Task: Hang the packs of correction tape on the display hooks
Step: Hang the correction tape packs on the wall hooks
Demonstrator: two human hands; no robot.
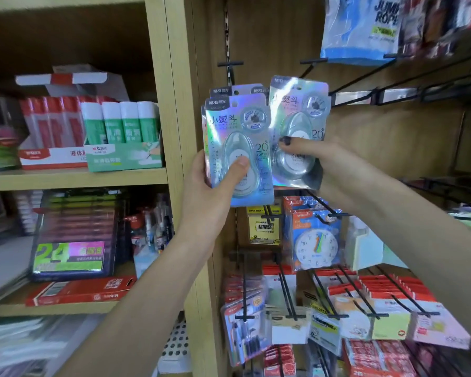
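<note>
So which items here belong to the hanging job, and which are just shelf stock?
Job:
- stack of correction tape packs, held by left hand
- single pack, held by right hand
- empty display hook

Just stock:
- glue sticks
- toy clock
- sticky notes

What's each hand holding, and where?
Left hand grips a stack of packs at its lower part; right hand pinches a single pack near its middle.

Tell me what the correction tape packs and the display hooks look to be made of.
Correction tape packs: likely holographic foil card, glossy, with rainbow sheen; a clear plastic blister bulges over the dispenser. Display hooks: thin, matte black rods, probably coated metal wire, though blur leaves that open.
</note>
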